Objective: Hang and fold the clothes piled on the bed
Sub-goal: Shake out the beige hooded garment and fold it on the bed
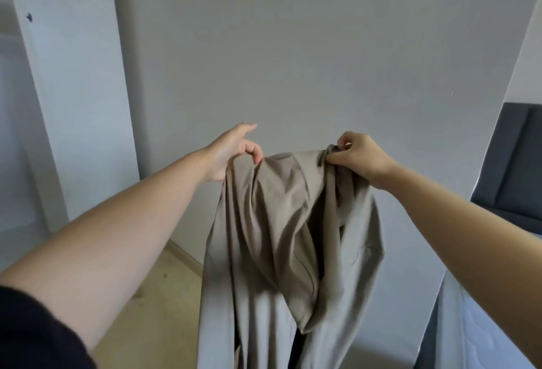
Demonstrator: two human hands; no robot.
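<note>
Beige garment [281,236] held in mid-air before a grey wall [293,45], long axis vertical, hem end hanging floorward, left hand [234,148] fingers curled round one top corner, right hand [359,155] fingers pinching the other, bed [469,324] beside it at right

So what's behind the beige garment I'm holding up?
A plain grey wall stands behind the beige garment, with pale floor showing to its left and the bed to its right. The cloth hides the wall's base and the floor directly behind it.

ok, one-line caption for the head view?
Left hand and right hand hold a beige garment up before a grey wall.
</note>
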